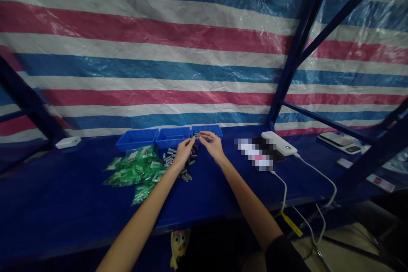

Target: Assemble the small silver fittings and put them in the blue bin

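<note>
My left hand (185, 151) and my right hand (211, 142) meet in front of the blue bins, fingertips pinched together. Between them is a small silvery metal piece (196, 136), too small to name; both hands seem to touch it. Below and around my left hand lies a loose pile of small grey metal cylinders (186, 176), partly covered by that hand. To its left are several clear bags of green pieces (137, 167), heaped together. The right-hand blue bin (206, 128) sits just behind my fingers.
Two more blue bins, a left one (135, 139) and a middle one (174, 137), stand along the back. At right lie a blurred-out phone (256, 153), a white power bank (279, 143) with cables, and a scale (339, 142). A blue rack post (291, 59) rises behind.
</note>
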A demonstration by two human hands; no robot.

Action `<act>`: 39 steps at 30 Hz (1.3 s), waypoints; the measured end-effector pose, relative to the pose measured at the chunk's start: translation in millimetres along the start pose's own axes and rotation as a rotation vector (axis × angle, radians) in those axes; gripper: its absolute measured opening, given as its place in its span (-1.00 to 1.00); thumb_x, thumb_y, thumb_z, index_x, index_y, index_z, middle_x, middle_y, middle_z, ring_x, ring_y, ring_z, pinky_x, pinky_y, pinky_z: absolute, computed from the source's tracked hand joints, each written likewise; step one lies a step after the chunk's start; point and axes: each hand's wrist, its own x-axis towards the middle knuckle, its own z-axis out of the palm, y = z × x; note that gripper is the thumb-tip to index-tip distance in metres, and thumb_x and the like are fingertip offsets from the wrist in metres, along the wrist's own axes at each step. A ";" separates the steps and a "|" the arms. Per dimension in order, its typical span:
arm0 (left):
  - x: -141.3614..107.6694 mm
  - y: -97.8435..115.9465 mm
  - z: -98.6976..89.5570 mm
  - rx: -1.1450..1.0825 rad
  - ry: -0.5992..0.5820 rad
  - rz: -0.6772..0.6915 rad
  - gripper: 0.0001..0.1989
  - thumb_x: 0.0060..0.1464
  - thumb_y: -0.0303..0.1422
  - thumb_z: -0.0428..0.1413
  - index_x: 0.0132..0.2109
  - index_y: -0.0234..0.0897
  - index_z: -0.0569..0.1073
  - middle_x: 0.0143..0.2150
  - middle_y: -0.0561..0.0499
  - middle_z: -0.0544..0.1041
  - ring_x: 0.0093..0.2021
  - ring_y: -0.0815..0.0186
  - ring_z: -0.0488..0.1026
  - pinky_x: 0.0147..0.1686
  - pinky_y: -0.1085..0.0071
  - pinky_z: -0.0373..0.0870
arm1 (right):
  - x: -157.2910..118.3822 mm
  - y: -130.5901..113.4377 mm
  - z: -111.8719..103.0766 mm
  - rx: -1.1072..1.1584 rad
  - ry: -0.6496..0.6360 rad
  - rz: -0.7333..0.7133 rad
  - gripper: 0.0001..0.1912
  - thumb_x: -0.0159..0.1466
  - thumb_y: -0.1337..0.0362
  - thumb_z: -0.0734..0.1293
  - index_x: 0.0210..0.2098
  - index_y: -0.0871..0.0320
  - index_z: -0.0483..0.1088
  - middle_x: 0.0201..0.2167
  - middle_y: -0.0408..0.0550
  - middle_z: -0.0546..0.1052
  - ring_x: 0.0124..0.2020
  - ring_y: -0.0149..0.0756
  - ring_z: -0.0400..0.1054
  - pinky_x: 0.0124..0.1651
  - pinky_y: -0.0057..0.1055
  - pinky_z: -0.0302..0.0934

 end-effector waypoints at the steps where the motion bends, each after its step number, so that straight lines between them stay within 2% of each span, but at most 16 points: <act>1: 0.1 0.3 -0.4 -0.016 0.019 0.004 -0.57 -0.14 0.01 0.10 -0.40 -0.32 0.46 -0.55 0.09 0.38 -0.61 0.47 0.27 -0.62 0.53 0.12 | 0.0 0.9 0.0 -0.017 -0.002 -0.005 -0.71 0.04 0.22 0.37 -0.23 0.17 0.42 -0.25 0.02 0.55 -0.15 -0.20 0.43 -0.09 -0.27 0.30; 5: 1.8 2.4 -2.4 -0.085 0.106 0.005 -0.58 -0.22 -0.03 0.17 -0.36 -0.33 0.47 -0.53 0.10 0.39 -0.61 0.48 0.27 -0.58 0.53 0.16 | -0.7 5.7 -0.3 -0.126 -0.034 -0.025 -0.77 0.06 0.30 0.34 -0.25 0.18 0.42 -0.27 -0.01 0.55 -0.20 -0.25 0.44 -0.13 -0.32 0.30; 9: 8.0 2.2 -8.2 -0.119 0.245 0.025 -0.60 -0.21 -0.09 0.18 -0.32 -0.36 0.47 -0.45 0.03 0.47 -0.58 0.47 0.32 -0.56 0.52 0.17 | -4.8 9.2 -4.8 -0.443 -0.095 -0.040 -0.77 0.09 0.37 0.29 -0.24 0.12 0.43 -0.27 -0.09 0.54 -0.26 -0.31 0.42 -0.20 -0.36 0.30; 12: 14.1 -0.1 -14.7 -0.159 0.356 0.047 -0.63 -0.13 -0.17 0.15 -0.24 -0.38 0.46 -0.37 -0.04 0.52 -0.54 0.44 0.39 -0.59 0.55 0.15 | -8.6 10.7 -8.9 -0.701 -0.128 -0.076 -0.74 0.10 0.41 0.26 -0.23 0.07 0.44 -0.22 -0.13 0.52 -0.20 -0.30 0.37 -0.11 -0.32 0.25; 15: 18.5 -2.3 -19.7 -0.196 0.416 0.045 -0.65 -0.08 -0.24 0.12 -0.18 -0.41 0.45 -0.30 -0.11 0.54 -0.52 0.43 0.43 -0.60 0.57 0.14 | -10.9 10.7 -10.6 -0.804 -0.194 -0.110 -0.71 0.11 0.44 0.24 -0.20 0.07 0.43 -0.17 -0.12 0.50 -0.10 -0.28 0.32 0.00 -0.29 0.18; 19: 20.1 -4.1 -22.0 -0.211 0.411 0.010 -0.66 -0.07 -0.32 0.12 -0.13 -0.42 0.44 -0.24 -0.16 0.54 -0.49 0.41 0.46 -0.61 0.58 0.17 | -11.7 8.3 -10.9 -0.868 -0.271 -0.127 -0.69 0.14 0.45 0.22 -0.17 0.08 0.43 -0.12 -0.10 0.47 -0.05 -0.27 0.28 0.03 -0.29 0.14; 23: 18.8 -4.6 -22.1 -0.221 0.381 0.007 -0.65 -0.05 -0.38 0.11 -0.08 -0.44 0.42 -0.21 -0.19 0.54 -0.47 0.39 0.48 -0.62 0.59 0.18 | -12.5 5.8 -10.1 -0.919 -0.287 -0.102 -0.71 0.17 0.40 0.20 -0.15 0.05 0.43 -0.13 -0.13 0.48 -0.07 -0.28 0.28 0.01 -0.29 0.12; 30: 17.3 -3.4 -19.7 -0.215 0.322 -0.067 -0.59 -0.06 -0.44 0.14 -0.01 -0.45 0.39 -0.23 -0.18 0.55 -0.42 0.36 0.50 -0.62 0.59 0.19 | -17.3 9.6 -5.5 -0.969 -0.369 -0.089 -0.75 0.19 0.30 0.24 -0.15 0.01 0.43 -0.08 -0.10 0.43 -0.04 -0.26 0.24 -0.01 -0.27 0.10; 35: 15.2 -0.8 -18.6 -0.207 0.292 -0.053 -0.61 -0.09 -0.40 0.17 -0.06 -0.43 0.43 -0.19 -0.19 0.53 -0.42 0.36 0.49 -0.64 0.59 0.15 | -18.2 8.9 -3.4 -1.033 -0.346 -0.027 -0.75 0.18 0.29 0.25 -0.15 0.04 0.44 -0.09 -0.06 0.42 -0.05 -0.24 0.24 -0.04 -0.29 0.08; 39: 12.1 3.8 -19.0 -0.194 0.286 -0.038 -0.66 -0.08 -0.27 0.13 -0.15 -0.39 0.46 -0.19 -0.15 0.52 -0.50 0.42 0.44 -0.67 0.59 0.12 | -18.0 5.0 -1.4 -1.101 -0.315 0.002 -0.79 0.17 0.25 0.27 -0.21 0.03 0.46 -0.14 -0.07 0.46 -0.07 -0.23 0.24 -0.04 -0.28 0.07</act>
